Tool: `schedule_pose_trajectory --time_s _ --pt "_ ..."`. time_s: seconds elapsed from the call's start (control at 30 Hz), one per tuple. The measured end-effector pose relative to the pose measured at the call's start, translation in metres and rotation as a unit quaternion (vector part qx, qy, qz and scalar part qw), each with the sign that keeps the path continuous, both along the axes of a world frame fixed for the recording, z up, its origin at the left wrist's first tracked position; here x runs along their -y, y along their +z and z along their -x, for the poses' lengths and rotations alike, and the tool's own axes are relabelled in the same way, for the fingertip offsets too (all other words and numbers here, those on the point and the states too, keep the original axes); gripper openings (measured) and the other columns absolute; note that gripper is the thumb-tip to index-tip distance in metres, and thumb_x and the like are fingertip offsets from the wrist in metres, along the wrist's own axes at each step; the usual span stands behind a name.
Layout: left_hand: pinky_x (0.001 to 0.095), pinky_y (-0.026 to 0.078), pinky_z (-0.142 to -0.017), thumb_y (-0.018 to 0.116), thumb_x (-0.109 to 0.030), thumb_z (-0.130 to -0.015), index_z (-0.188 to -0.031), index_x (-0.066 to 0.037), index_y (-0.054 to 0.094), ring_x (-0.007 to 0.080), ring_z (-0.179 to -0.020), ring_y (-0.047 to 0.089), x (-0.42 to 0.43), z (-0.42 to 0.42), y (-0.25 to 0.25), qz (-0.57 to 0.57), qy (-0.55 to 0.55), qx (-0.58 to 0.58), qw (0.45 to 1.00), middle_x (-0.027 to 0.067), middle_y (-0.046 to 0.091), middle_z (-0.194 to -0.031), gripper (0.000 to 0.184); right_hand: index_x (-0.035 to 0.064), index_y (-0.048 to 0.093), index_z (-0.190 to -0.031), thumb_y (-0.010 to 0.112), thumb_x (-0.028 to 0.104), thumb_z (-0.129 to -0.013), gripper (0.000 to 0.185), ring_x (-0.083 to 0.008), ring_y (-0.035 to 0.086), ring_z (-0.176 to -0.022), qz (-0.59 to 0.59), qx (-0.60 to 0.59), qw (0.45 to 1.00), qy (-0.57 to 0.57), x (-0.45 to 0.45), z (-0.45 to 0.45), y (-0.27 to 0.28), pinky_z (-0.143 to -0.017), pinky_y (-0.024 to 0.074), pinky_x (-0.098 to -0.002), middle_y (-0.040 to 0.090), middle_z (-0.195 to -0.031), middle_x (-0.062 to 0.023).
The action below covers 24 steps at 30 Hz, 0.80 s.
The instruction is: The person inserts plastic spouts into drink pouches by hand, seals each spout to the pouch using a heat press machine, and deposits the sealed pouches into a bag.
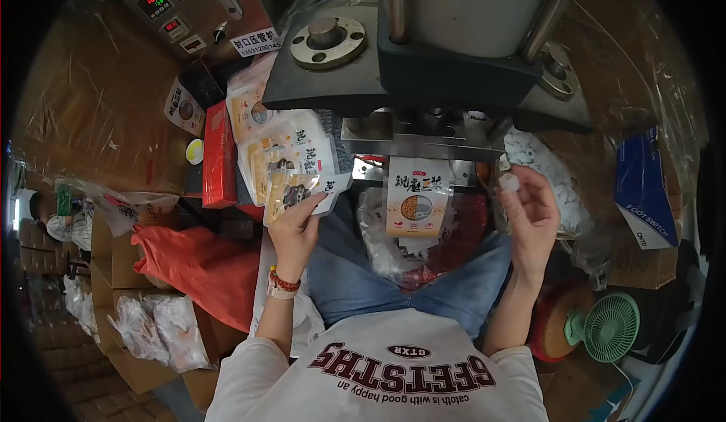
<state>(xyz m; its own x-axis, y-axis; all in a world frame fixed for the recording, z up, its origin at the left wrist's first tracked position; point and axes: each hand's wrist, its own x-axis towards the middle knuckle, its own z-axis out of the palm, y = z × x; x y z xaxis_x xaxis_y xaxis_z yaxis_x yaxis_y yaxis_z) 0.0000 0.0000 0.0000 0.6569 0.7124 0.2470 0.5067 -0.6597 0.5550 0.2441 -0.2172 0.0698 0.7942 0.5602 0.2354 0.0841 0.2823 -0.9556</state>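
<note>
My left hand (295,233) is closed on the edge of a printed soy milk pouch (291,191), at the near end of a fanned stack of the same pouches (287,142). Another printed pouch (420,199) hangs below the metal jaws (431,146) of the press in front of me, its upper edge at the jaws. My right hand (533,210) pinches a small white plastic piece (509,182) just right of the jaws. Beside that hand lies a heap of small white pieces (533,153). A clear plastic bag (374,229) lies under the hanging pouch, over my lap.
The press body (461,66) overhangs the work area. A control box (200,13) with lit red and green digits stands upper left. Left are a red box (219,153) and red cloth (200,271). Right are a blue foot switch box (644,187) and a green fan (611,325).
</note>
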Motion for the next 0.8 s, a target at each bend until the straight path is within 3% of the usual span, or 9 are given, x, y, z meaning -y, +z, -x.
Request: schedule_pose_trajectory --time_s 0.13,0.2,0.27,0.37,0.5,0.53,0.63,0.7,0.8 --pt "0.0334 0.052 -0.086 0.057 0.009 -0.071 -0.100 -0.004 0.070 0.0258 -0.100 0.067 0.025 -0.012 0.029 -0.002 -0.065 0.174 0.983 0.0090 0.071 -0.100 0.034 -0.0027 0.061 -0.111 0.067 -0.005 -0.079 0.032 -0.0172 0.063 -0.087 -0.043 0.032 0.983 0.177 -0.015 0.044 0.000 -0.078 0.0511 -0.0278 0.065 -0.106 -0.0131" --pt "0.0338 0.052 -0.085 0.058 0.009 -0.069 -0.101 -0.005 0.070 0.0247 -0.100 0.067 0.039 -0.016 0.044 -0.063 -0.116 0.176 0.975 0.0080 0.071 -0.100 0.037 -0.0012 0.063 -0.112 0.065 -0.007 -0.079 0.033 -0.0171 0.062 -0.084 0.034 0.249 0.953 0.171 -0.030 0.052 -0.001 -0.077 0.0514 -0.0290 0.065 -0.103 -0.0134" --pt "0.0341 0.052 -0.085 0.059 0.008 -0.068 -0.102 -0.006 0.070 0.0253 -0.100 0.066 0.049 -0.016 0.058 -0.092 -0.139 0.146 0.975 0.0078 0.071 -0.100 0.039 0.0002 0.061 -0.118 0.066 -0.007 -0.077 0.041 -0.0238 0.062 -0.092 0.055 0.275 0.941 0.189 -0.030 0.053 -0.001 -0.081 0.0505 -0.0314 0.062 -0.108 -0.0128" --pt "0.0331 0.054 -0.078 0.062 0.004 -0.067 -0.106 -0.009 0.069 0.0259 -0.094 0.068 0.052 -0.020 0.066 -0.132 -0.187 0.129 0.965 0.0070 0.070 -0.099 0.042 0.0014 0.062 -0.116 0.066 -0.004 -0.076 0.041 -0.0269 0.060 -0.091 0.132 0.502 0.833 0.191 -0.020 0.048 0.017 -0.081 0.0502 -0.0346 0.061 -0.109 -0.0141" --pt "0.0242 0.052 -0.063 0.065 0.001 -0.077 -0.097 -0.002 0.070 0.0183 -0.078 0.071 0.059 -0.040 0.034 0.024 -0.220 0.167 0.961 0.0102 0.072 -0.093 0.022 0.0023 0.061 -0.117 0.066 -0.002 -0.075 0.042 -0.0303 0.057 -0.098 0.166 0.560 0.800 0.135 -0.015 0.039 0.023 -0.083 0.0483 -0.0354 0.059 -0.115 -0.0132" --pt "0.0238 0.052 -0.062 0.066 -0.003 -0.081 -0.096 -0.001 0.070 0.0143 -0.074 0.069 0.057 -0.045 0.016 0.183 -0.172 0.103 0.962 0.0083 0.072 -0.090 0.016 0.0034 0.060 -0.118 0.067 -0.002 -0.075 0.043 -0.0295 0.056 -0.102 0.177 0.539 0.817 0.103 -0.016 0.035 0.024 -0.085 0.0467 -0.0343 0.058 -0.118 -0.0127" --pt "0.0229 0.051 -0.059 0.067 -0.015 -0.090 -0.093 0.004 0.069 0.0058 -0.066 0.063 0.056 -0.072 -0.011 0.426 -0.096 0.105 0.893 0.0042 0.070 -0.082 0.020 0.0025 0.062 -0.112 0.068 0.001 -0.077 0.036 -0.0290 0.058 -0.098 0.161 0.437 0.885 -0.019 -0.004 0.011 0.015 -0.084 0.0465 -0.0347 0.060 -0.116 -0.0134" --pt "0.0231 0.052 -0.061 0.066 -0.015 -0.090 -0.090 0.005 0.069 0.0085 -0.068 0.064 0.049 -0.089 -0.012 0.616 -0.059 0.238 0.748 0.0064 0.070 -0.084 0.020 0.0007 0.063 -0.106 0.068 0.003 -0.078 0.028 -0.0283 0.059 -0.096 0.207 0.373 0.900 -0.092 0.006 -0.006 0.017 -0.083 0.0468 -0.0360 0.062 -0.109 -0.0139" --pt "0.0230 0.051 -0.059 0.067 -0.016 -0.090 -0.089 0.003 0.069 0.0086 -0.068 0.064 0.041 -0.113 -0.003 0.630 -0.050 0.292 0.718 0.0062 0.069 -0.081 0.020 -0.0011 0.063 -0.103 0.063 0.000 -0.080 0.023 -0.0321 0.061 -0.090 0.323 0.422 0.832 -0.161 0.004 -0.042 -0.011 -0.078 0.0486 -0.0373 0.064 -0.100 -0.0145"
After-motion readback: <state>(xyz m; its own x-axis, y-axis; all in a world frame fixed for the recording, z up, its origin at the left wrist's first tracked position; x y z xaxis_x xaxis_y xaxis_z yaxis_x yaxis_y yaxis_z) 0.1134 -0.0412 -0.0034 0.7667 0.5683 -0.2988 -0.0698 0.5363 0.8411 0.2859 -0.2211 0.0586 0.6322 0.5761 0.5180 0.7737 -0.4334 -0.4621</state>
